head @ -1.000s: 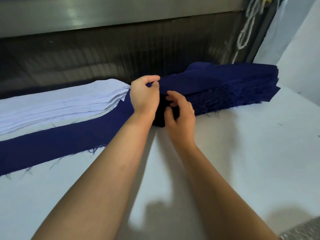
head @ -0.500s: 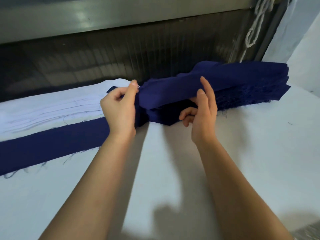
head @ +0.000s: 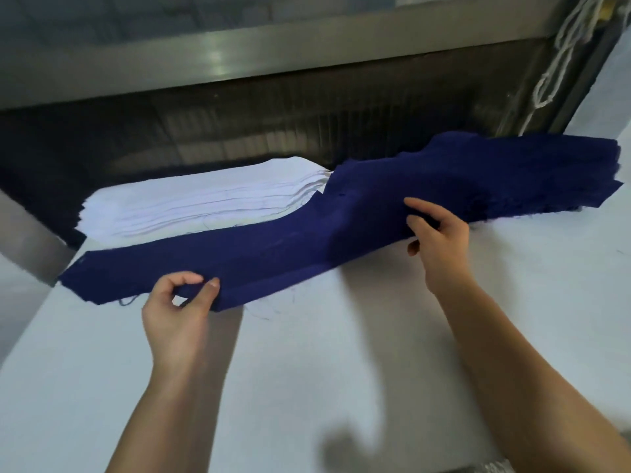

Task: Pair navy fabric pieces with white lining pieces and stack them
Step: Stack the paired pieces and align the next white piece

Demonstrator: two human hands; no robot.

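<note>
At left, my left hand (head: 181, 302) pinches the near edge of a long navy piece (head: 273, 254), which stretches just above the white table (head: 307, 387), in front of the stack of white lining pieces (head: 205, 203). My right hand (head: 438, 240) grips the same piece where it leaves the navy stack (head: 529, 169). I judge I am drawing one piece free; next it needs laying squarely on a lining, edges matched.

Garment workshop; navy stack (head: 532, 165) and white lining stack (head: 205, 203) on a worktable (head: 307, 370).
</note>
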